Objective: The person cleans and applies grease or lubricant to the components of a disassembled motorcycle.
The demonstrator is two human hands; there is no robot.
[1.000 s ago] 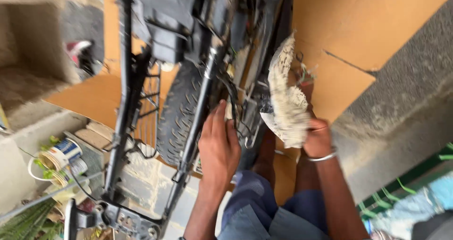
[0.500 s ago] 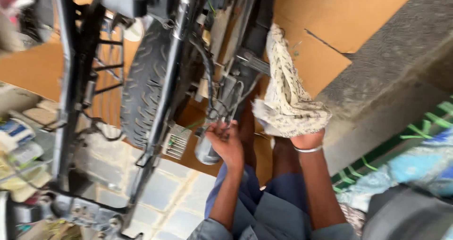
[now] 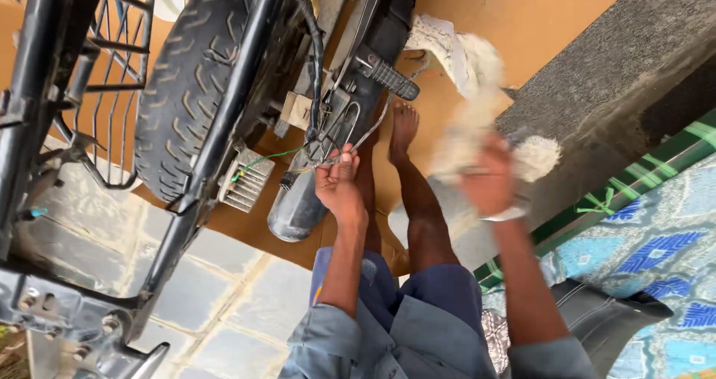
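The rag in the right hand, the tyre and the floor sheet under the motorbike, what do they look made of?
Rag: soft whitish cloth, probably cotton; it is frayed and blurred in the right hand. Tyre: matte black rubber with moulded tread grooves. Floor sheet: likely cardboard, flat brown with a cut edge.

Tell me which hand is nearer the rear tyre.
Left. The left hand pinches wires beside the motorcycle frame, close to the rear tyre; the right hand holds a pale rag farther away.
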